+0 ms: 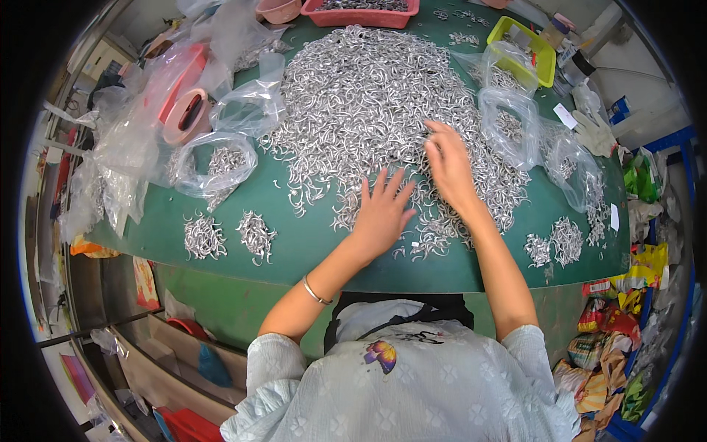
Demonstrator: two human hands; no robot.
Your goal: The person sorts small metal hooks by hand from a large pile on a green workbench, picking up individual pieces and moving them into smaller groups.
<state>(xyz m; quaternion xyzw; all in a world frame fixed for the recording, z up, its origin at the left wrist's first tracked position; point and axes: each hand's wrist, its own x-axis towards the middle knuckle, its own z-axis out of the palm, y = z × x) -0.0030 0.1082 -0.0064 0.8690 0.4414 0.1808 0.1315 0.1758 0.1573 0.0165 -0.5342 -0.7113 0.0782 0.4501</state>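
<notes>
A broad heap of small curved silver metal pieces [361, 96] covers the middle of the green table [317, 258]. My left hand [381, 214] lies at the heap's near edge, fingers spread over the pieces. To its right and farther in, my right hand [448, 166] rests on the heap with its fingers apart, thumb side toward the left. Neither hand visibly grips a piece. Two small piles [204, 236] of the same pieces sit at the near left, and two more piles [566, 241] at the near right.
Open clear plastic bags [215, 166] holding pieces flank the heap on the left, with more clear bags [509, 129] on the right. A pink tub [177, 132] stands at left. Beyond the heap are a red tray [359, 18] and a yellow-green basket [543, 55].
</notes>
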